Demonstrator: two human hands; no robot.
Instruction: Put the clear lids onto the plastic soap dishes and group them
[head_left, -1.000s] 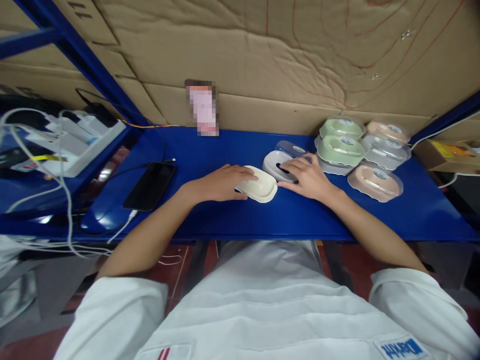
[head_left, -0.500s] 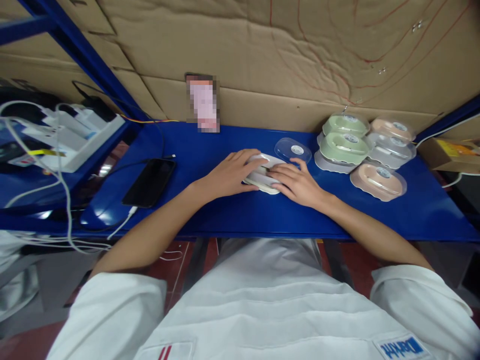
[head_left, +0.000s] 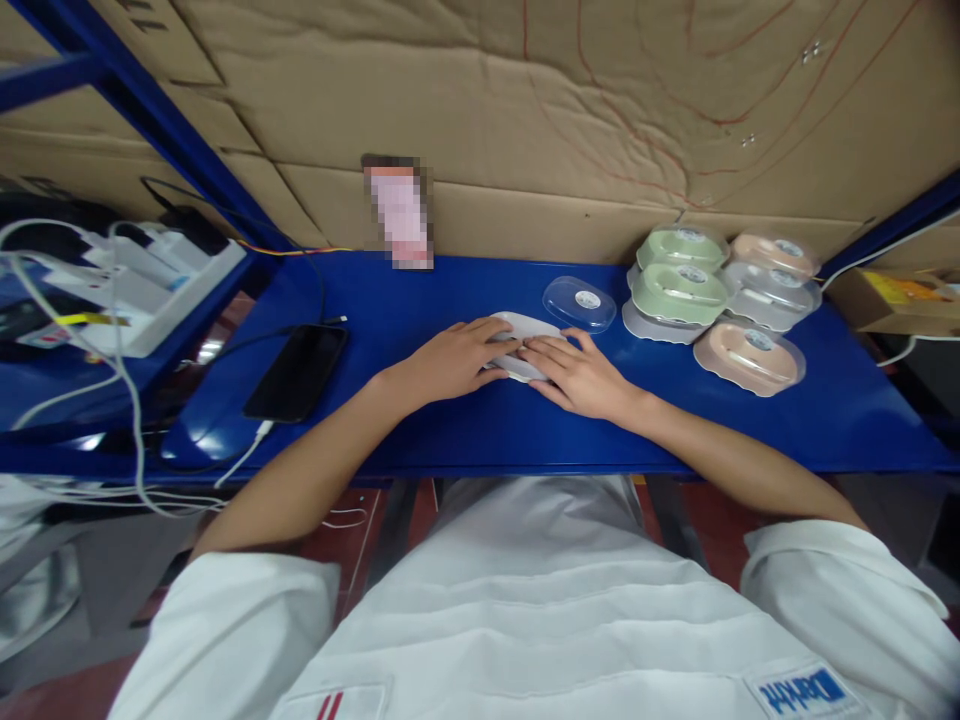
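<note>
A pale grey, scalloped oval soap dish (head_left: 529, 325) lies on the blue table, lidless and partly covered by both hands. My left hand (head_left: 469, 358) grips its left end, thumb along the near edge and fingers bent over the top. From the right, my right hand (head_left: 581, 375) holds it with fingers laid across the middle and thumb at the near rim. Fingers of the two hands meet over the dish, so whatever lies inside is hidden. Just behind the right hand rests a clear oval lid (head_left: 574, 305) with a round white sticker.
Stacked lidded soap dishes stand at the right, including green (head_left: 682, 290), grey (head_left: 772, 300) and peach (head_left: 750, 355) ones. A black phone (head_left: 296, 372) with a cable lies left. Chargers fill a white tray (head_left: 150, 340). Cardboard (head_left: 480, 120) backs the blue table (head_left: 450, 435).
My left fingers have moved from the dish's far rim in over its middle. The right fingers have shifted slightly left and flattened over it. The whole view has shifted a little.
</note>
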